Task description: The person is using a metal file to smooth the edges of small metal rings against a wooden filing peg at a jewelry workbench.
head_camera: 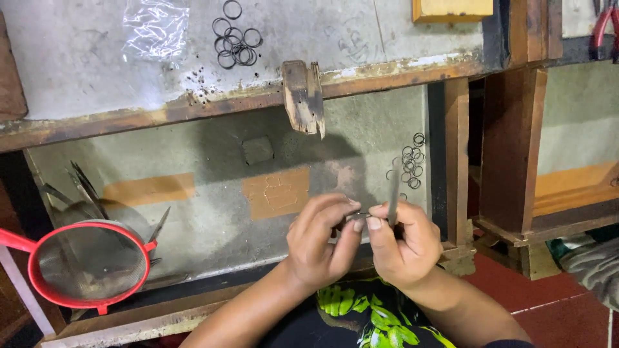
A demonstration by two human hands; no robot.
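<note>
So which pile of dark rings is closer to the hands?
The smaller pile of rings in the lower tray, just above the right hand; the bigger pile lies on the upper bench.

Thin grey metal file (393, 193) held near upright in right hand (403, 245), tip up, lower end hidden in fist. Small dark ring piece (358, 216), barely visible, pinched between thumb and fingertips of left hand (316, 241), touching file's lower shaft. Both above grey tray of wooden workbench.
</note>
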